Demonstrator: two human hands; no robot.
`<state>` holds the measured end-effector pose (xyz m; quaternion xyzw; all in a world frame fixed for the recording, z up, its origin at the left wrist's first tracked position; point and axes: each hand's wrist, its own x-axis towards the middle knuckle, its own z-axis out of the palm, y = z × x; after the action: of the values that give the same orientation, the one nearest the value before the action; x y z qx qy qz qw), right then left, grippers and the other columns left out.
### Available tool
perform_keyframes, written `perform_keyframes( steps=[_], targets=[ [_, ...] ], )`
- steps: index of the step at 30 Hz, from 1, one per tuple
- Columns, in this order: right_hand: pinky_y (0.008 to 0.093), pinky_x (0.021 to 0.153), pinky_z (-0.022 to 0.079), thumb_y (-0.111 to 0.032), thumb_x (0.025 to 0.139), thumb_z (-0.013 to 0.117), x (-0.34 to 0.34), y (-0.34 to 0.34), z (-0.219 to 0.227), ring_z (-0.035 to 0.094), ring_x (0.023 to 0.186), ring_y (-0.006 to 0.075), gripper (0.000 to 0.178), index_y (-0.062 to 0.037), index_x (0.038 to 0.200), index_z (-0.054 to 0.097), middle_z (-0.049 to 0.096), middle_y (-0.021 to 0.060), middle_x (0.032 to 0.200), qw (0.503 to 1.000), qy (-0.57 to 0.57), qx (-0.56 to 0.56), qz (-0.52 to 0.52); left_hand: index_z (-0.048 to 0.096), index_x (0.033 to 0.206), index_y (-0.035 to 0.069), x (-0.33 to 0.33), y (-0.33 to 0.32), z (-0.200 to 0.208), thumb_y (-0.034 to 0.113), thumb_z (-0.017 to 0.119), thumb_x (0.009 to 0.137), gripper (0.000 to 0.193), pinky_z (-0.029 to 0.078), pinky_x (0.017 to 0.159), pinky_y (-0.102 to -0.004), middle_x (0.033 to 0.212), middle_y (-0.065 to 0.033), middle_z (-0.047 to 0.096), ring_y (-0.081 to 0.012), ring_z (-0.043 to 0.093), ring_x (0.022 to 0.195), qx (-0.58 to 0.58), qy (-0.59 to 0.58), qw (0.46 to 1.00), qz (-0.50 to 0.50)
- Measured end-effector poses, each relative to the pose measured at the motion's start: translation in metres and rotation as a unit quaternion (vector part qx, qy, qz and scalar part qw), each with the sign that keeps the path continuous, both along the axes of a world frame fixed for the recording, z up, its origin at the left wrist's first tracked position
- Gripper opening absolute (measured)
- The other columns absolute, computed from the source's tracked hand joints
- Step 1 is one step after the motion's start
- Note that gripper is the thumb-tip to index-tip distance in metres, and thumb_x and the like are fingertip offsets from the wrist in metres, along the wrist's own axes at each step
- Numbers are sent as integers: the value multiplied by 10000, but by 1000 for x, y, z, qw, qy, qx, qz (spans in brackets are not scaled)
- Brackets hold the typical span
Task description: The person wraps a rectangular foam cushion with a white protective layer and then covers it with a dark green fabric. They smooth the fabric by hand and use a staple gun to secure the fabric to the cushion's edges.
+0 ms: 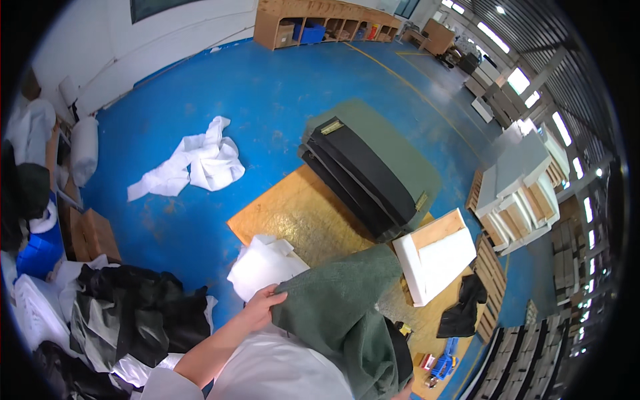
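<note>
My left hand [262, 309] pinches the left edge of a dark green fabric piece [333, 290] between thumb and fingers. The fabric spreads in front of my white top and hangs in folds to the lower right. Only a sliver of my right hand [404, 392] shows at the bottom edge, beside the fabric's lower end; its fingers are hidden. Beyond the fabric, a green upholstered furniture piece [383, 143] with a black side rests on the worktable [293, 207]. White padding [265, 267] lies by my left hand.
A white foam-padded wooden part [443, 260], a black fabric scrap [462, 308] and a blue hand tool [445, 360] lie on the table's right. Black and white material heaps [137, 313] stand left. White sheeting [200, 160] lies on the blue floor. Padded panels [520, 173] are stacked right.
</note>
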<state>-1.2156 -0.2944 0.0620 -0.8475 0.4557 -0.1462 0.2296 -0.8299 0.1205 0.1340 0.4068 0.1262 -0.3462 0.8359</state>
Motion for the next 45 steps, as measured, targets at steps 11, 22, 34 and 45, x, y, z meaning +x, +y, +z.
perform_keyframes(
  steps=[11, 22, 34, 45],
  targets=[
    [402, 1094, 409, -61, 969, 562, 297, -5, 153, 492, 1343, 257, 618, -95, 1549, 352, 488, 157, 1484, 936, -51, 216, 274, 604, 904, 63, 29, 14, -1, -28, 778, 812, 217, 393, 672, -198, 866, 40, 549, -36, 506, 763, -70, -198, 972, -104],
    [396, 887, 585, -131, 738, 741, 473, 140, 291, 712, 1000, 310, 601, 72, 1271, 553, 697, 213, 1104, 787, -42, 500, 359, 577, 1116, 54, 34, 40, -50, 6, 567, 975, 149, 448, 710, -224, 911, 14, 611, -71, 565, 802, 69, -71, 981, 168],
    [255, 766, 502, -133, 952, 678, 575, 237, 162, 629, 836, 100, 98, -64, 1021, 685, 683, 31, 921, 715, 111, 353, 593, 575, 1120, 50, 77, 13, -86, -74, 568, 915, 240, 467, 771, -236, 959, -8, 634, -95, 599, 864, -154, -101, 960, 209],
    [248, 755, 459, -124, 965, 673, 557, 222, 87, 546, 860, 64, 153, 9, 1037, 652, 636, -9, 876, 603, 269, 487, 571, 613, 1118, -1, 70, 15, -59, 3, 631, 953, 166, 487, 757, -236, 943, -8, 667, -69, 609, 842, 40, -189, 966, 172]
  ],
)
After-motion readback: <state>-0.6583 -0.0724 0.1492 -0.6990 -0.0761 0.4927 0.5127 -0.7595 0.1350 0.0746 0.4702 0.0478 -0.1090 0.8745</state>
